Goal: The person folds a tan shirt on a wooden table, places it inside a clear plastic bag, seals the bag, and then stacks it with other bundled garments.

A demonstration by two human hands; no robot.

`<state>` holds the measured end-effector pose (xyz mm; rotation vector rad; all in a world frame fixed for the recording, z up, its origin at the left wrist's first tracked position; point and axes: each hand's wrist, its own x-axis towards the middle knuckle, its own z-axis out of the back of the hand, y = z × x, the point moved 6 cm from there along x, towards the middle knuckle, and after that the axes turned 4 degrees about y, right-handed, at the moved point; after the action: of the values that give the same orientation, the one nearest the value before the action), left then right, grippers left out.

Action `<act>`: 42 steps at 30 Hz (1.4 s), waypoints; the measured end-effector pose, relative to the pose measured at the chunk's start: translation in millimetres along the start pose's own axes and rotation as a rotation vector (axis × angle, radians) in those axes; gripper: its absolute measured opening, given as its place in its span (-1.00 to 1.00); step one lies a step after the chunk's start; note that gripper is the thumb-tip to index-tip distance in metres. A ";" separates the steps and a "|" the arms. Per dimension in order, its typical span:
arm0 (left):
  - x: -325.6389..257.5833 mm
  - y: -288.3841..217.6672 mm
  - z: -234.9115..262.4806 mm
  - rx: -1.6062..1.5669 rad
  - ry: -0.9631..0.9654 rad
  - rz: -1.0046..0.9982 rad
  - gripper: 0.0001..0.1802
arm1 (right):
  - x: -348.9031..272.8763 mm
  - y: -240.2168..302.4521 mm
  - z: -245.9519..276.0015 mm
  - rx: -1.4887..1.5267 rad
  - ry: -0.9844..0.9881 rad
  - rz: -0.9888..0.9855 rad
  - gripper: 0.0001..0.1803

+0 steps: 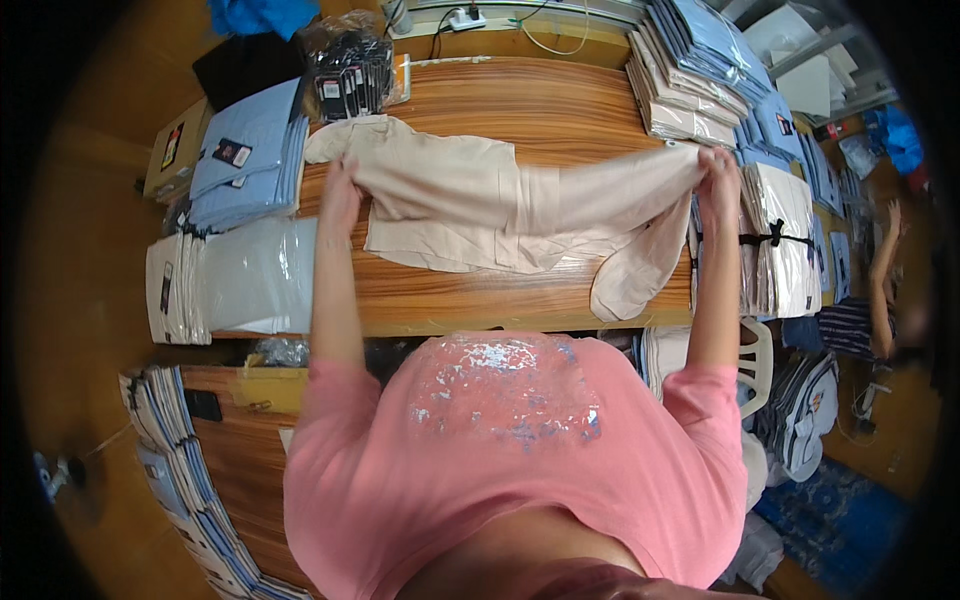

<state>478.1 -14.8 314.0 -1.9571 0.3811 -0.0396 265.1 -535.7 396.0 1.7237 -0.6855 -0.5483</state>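
Observation:
A beige shirt (440,190) stretches across the wooden table in front of me, its body rumpled and partly resting on the tabletop. My left hand (342,195) pinches its left side; the fingers are somewhat blurred. At the far right end, my right hand (718,178) is closed on a corner of the fabric and holds it raised. Between both hands the upper edge is pulled fairly taut. One sleeve (635,275) droops toward the table's front edge on the right, and another cloth end lies past my left hand.
Folded blue shirts (245,165) and clear plastic bags (260,275) sit at the left. Tall stacks of packed shirts (690,80) stand at the back right, with a ribbon-tied bundle (780,240) nearer. A bag of dark tags (350,80) is at the back. Another person's arm (883,270) shows far right.

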 end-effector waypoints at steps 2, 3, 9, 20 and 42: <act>41.8 -56.7 1.0 0.101 0.042 -0.315 -0.59 | 42.2 35.4 -28.2 -0.120 0.021 0.065 -0.72; 53.2 -82.3 -35.5 -0.011 0.066 -0.311 -0.59 | 66.7 62.3 -22.5 -0.157 0.030 0.137 -0.69; 57.1 -232.9 -55.8 -0.158 0.146 -0.566 -0.61 | 98.0 184.4 -86.4 -0.063 0.287 0.378 -0.73; -58.4 -28.0 49.5 0.509 -0.163 -0.041 -0.75 | -34.6 -65.5 49.7 -0.332 0.250 -0.376 -0.83; 20.2 122.3 -139.2 1.446 0.295 -0.287 -0.83 | -31.2 -193.8 -186.3 -1.082 0.833 0.530 -0.90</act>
<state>439.1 -188.3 258.1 -0.5441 0.1474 -0.6158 399.7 -348.4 254.5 0.5760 -0.1286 0.2008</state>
